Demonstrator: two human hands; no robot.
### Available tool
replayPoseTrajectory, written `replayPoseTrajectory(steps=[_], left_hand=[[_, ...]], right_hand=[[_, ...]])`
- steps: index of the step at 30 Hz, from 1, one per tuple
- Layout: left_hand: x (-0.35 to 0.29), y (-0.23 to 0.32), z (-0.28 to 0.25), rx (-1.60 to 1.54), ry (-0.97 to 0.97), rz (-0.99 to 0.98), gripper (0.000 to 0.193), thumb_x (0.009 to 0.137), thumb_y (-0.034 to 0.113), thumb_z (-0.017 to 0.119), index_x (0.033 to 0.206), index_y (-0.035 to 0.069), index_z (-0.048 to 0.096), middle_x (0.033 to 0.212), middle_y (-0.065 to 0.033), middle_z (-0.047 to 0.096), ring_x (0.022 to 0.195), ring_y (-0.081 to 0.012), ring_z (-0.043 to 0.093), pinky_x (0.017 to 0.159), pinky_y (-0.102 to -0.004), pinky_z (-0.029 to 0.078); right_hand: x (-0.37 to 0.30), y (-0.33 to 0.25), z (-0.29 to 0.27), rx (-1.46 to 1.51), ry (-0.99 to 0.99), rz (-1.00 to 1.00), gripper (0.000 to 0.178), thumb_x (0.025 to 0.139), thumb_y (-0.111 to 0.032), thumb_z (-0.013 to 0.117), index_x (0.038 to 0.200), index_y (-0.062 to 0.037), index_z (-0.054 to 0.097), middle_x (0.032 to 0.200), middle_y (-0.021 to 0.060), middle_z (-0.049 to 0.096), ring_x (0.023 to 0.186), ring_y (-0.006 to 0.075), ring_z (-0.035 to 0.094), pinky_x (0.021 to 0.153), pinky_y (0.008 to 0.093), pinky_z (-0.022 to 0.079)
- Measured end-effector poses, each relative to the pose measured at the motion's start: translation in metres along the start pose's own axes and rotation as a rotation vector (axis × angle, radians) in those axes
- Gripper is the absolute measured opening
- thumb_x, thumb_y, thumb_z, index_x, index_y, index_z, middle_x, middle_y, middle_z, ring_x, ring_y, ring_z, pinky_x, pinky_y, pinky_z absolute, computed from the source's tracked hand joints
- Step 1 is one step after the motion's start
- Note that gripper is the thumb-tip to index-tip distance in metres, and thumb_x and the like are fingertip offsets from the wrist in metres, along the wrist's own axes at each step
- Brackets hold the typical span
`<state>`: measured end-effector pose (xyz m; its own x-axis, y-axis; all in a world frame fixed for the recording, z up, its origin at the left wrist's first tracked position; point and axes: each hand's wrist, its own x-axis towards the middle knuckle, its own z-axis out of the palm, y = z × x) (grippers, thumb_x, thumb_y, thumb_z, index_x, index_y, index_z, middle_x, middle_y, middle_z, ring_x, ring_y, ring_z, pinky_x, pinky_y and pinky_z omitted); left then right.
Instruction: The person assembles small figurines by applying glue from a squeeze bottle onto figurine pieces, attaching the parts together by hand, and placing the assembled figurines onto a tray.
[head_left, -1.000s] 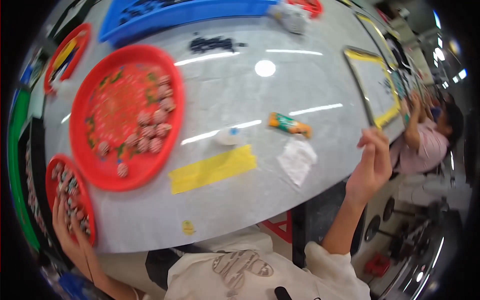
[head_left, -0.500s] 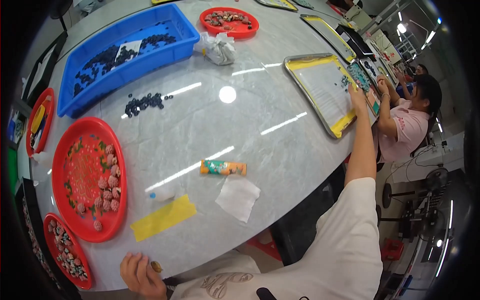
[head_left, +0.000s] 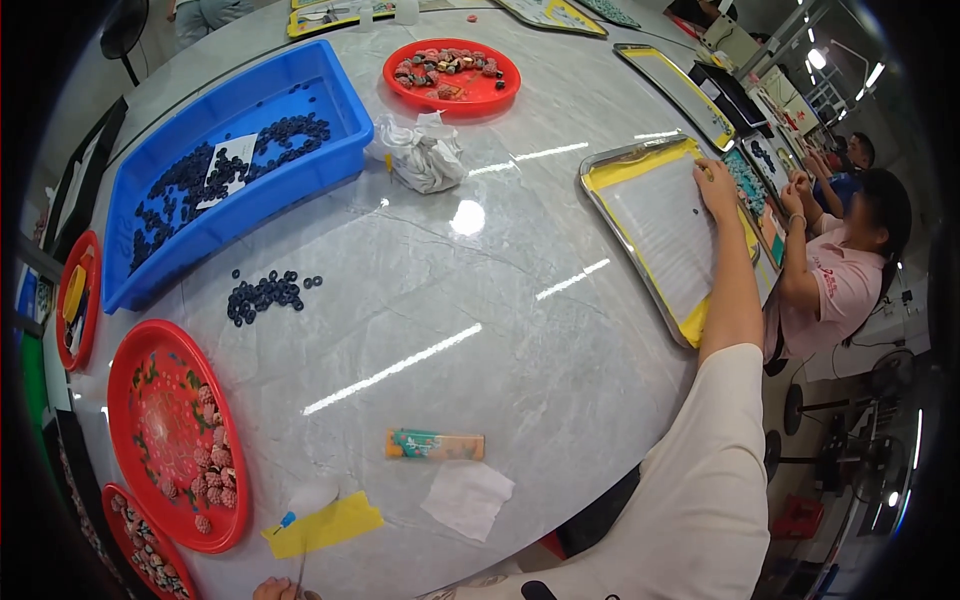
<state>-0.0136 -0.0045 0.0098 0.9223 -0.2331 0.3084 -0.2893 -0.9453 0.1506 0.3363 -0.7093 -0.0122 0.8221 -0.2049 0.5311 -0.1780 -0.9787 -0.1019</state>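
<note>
Right hand [head_left: 716, 190] is reaching farther over the yellow-edged tray [head_left: 655, 230], fingers half-curling, any hold unclear | tray is lying rightward on the grey table [head_left: 520, 370] | left hand [head_left: 274, 590] is showing barely, grip unclear

A shallow rectangular tray [head_left: 648, 240] with shiny silvery rim, yellow strips [head_left: 645, 163] along its inside edges, whitish smooth lining [head_left: 665, 225], one small dark piece [head_left: 696, 211] upon it, lying flat, slantwise, at right side of the grey table [head_left: 420, 280].
</note>
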Motion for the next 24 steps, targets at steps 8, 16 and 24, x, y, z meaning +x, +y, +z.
replayPoseTrajectory(steps=[8, 16, 24], left_hand=[[-0.019, -0.006, 0.005, 0.150, -0.055, -0.082, 0.009, 0.074, 0.006, 0.055, 0.081, 0.001, 0.053, 0.083, -0.0128, 0.055, 0.076, -0.0285, 0.052, 0.068, -0.0360, 0.044], [0.002, 0.009, 0.000, 0.081, 0.019, -0.097, 0.012, 0.068, 0.005, 0.060, 0.078, 0.002, 0.052, 0.081, -0.0106, 0.056, 0.076, -0.0275, 0.053, 0.068, -0.0364, 0.044], [-0.008, 0.001, 0.004, 0.097, 0.072, -0.037, 0.012, 0.070, 0.006, 0.060, 0.077, 0.002, 0.051, 0.082, -0.0106, 0.054, 0.077, -0.0269, 0.053, 0.068, -0.0360, 0.044]], right_hand=[[-0.024, 0.003, -0.021, 0.067, 0.002, 0.149, 0.020, 0.072, -0.020, 0.055, 0.080, -0.0008, 0.056, 0.078, 0.0128, 0.056, 0.073, 0.0256, 0.054, 0.067, 0.0314, 0.041], [-0.055, -0.009, -0.044, 0.062, 0.034, 0.058, 0.017, 0.073, -0.015, 0.053, 0.077, 0.0013, 0.055, 0.075, 0.0145, 0.055, 0.070, 0.0249, 0.053, 0.064, 0.0320, 0.041], [-0.096, -0.029, -0.080, 0.348, -0.115, 0.098, 0.028, 0.079, -0.023, 0.050, 0.094, -0.0008, 0.055, 0.094, 0.0155, 0.054, 0.082, 0.0210, 0.052, 0.072, 0.0281, 0.040]])
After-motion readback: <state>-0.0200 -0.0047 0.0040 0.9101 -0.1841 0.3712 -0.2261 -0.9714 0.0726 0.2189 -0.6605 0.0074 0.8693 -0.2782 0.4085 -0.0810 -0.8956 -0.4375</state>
